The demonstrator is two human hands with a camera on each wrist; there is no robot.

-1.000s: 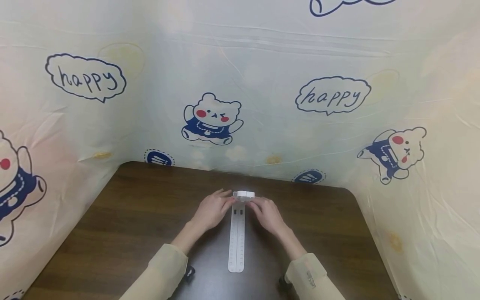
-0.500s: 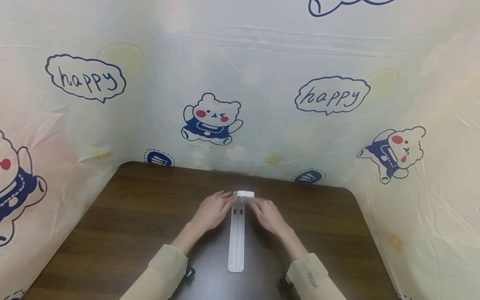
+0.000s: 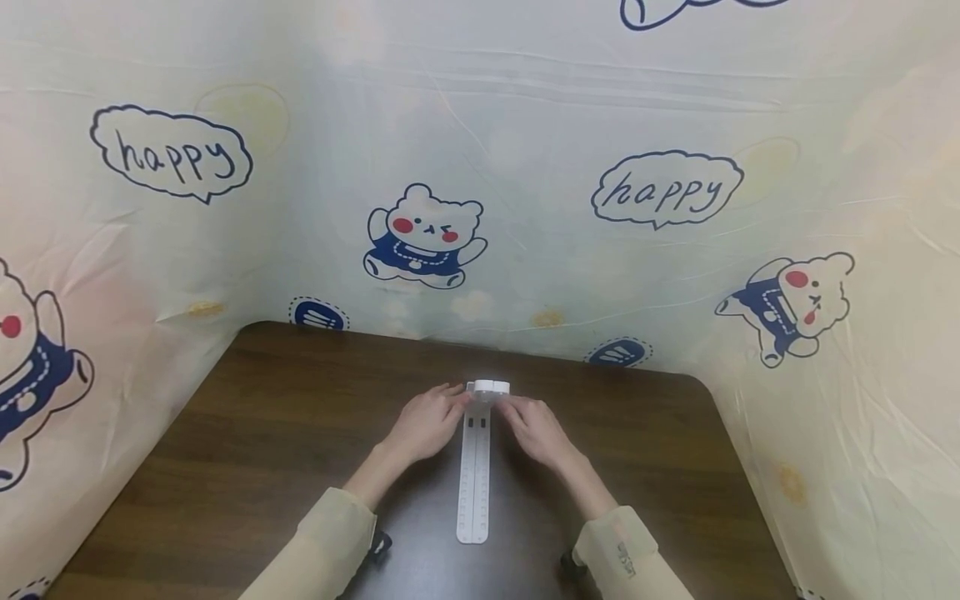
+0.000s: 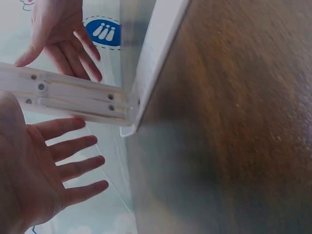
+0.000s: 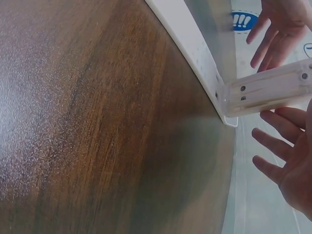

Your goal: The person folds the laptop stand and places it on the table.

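Note:
A white folding stand [image 3: 473, 492] stands at the middle of the table. Its long flat base, with two dark slots, points toward me, and its upright arm [image 4: 73, 95] rises from the far end. Both wrist views show the arm's ribbed side with small screws. On the left side, my left hand [image 3: 426, 423] holds the arm's edge between thumb and index finger, with the other fingers spread straight. Opposite it, my right hand [image 3: 536, 429] pinches the other edge near the top, its remaining fingers loosely extended. The thumb tips are partly hidden in the wrist views.
The dark wooden table [image 3: 300, 375] has rounded far corners. A printed cloth [image 3: 525, 275] with bears and lettering hangs behind it and along both sides, close to the table's edges.

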